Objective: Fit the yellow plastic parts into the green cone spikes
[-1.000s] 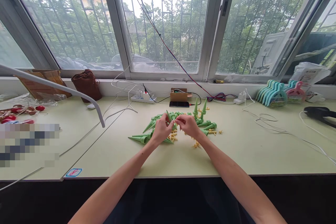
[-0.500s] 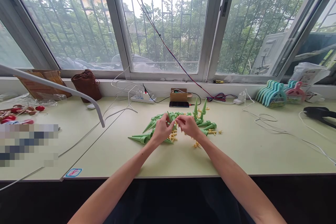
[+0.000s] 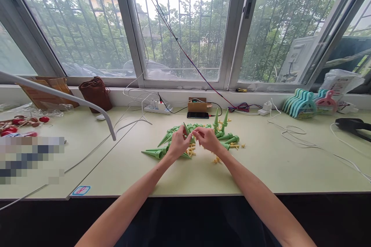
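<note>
My left hand (image 3: 179, 141) is closed around a green plant watering spike (image 3: 185, 126), its tip pointing up and away from me. My right hand (image 3: 207, 139) is pinched against the left fingertips at the spike's near end; whatever sits between its fingers is too hidden to make out. Around both hands lies a pile of similar green spikes (image 3: 153, 154), with two standing upright (image 3: 216, 120) behind the right hand. Small yellow plastic valve pieces (image 3: 191, 149) are scattered between and beside the hands.
Behind the pile lie a black phone (image 3: 197, 115) and a small cardboard box (image 3: 198, 105). A power strip (image 3: 159, 109) with cables sits by the window wall. A white bent tube (image 3: 98, 110) reaches over the left side. Teal hangers (image 3: 301, 103) and a black headset (image 3: 353, 125) are at the right.
Both hands stay almost in place. The spike in my left hand has shifted very slightly to the left, and the right fingertips remain against it.
</note>
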`<act>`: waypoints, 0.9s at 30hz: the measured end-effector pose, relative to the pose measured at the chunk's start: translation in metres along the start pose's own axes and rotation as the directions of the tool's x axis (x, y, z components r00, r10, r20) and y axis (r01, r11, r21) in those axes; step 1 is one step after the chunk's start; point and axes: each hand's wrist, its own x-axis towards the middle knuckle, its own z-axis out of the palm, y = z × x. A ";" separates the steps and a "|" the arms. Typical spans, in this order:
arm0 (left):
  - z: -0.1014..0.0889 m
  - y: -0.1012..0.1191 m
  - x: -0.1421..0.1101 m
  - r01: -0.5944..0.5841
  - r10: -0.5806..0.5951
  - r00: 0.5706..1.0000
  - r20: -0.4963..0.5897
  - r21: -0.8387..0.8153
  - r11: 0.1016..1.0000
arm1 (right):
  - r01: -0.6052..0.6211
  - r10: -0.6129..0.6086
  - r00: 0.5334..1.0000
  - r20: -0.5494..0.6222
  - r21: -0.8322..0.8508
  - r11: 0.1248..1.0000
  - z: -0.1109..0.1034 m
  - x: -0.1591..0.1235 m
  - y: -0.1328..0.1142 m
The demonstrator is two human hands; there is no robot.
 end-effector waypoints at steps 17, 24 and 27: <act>0.000 0.000 0.000 -0.047 0.048 0.998 0.046 -0.017 0.999 | -0.021 0.022 1.000 0.012 -0.024 0.999 0.000 0.001 0.003; 0.000 0.002 -0.001 -0.059 0.065 0.995 0.079 -0.075 0.995 | -0.069 0.069 0.998 0.003 -0.037 0.997 0.000 0.001 0.004; -0.001 0.005 -0.003 -0.074 0.082 0.992 0.094 -0.092 0.993 | -0.074 0.074 0.997 -0.009 -0.030 0.997 0.000 0.002 0.005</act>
